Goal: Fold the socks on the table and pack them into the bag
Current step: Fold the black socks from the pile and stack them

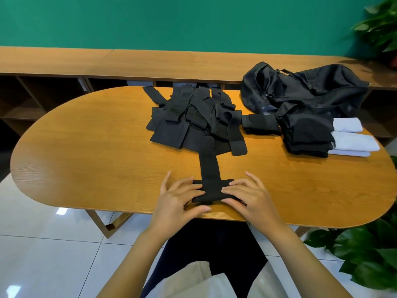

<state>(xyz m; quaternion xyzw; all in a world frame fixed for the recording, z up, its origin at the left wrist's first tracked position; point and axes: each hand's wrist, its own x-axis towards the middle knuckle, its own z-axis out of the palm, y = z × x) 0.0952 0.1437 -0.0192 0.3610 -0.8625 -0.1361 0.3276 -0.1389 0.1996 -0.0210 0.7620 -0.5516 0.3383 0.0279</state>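
Covering both ends of the crosswise fold at the near edge of the table point(96, 158), the hands hide how the black sock point(211, 190) is tucked there. The left hand point(178, 196) pinches the fold, fingers on top and thumb along its near side. The right hand point(250, 195) presses it with nearly straight fingers, its thumb hard to make out. The sock's strip runs far into the sock pile point(189, 119). Far right, folded socks point(307, 134) partly hide white ones point(352, 143) before the slumped bag point(300, 91).
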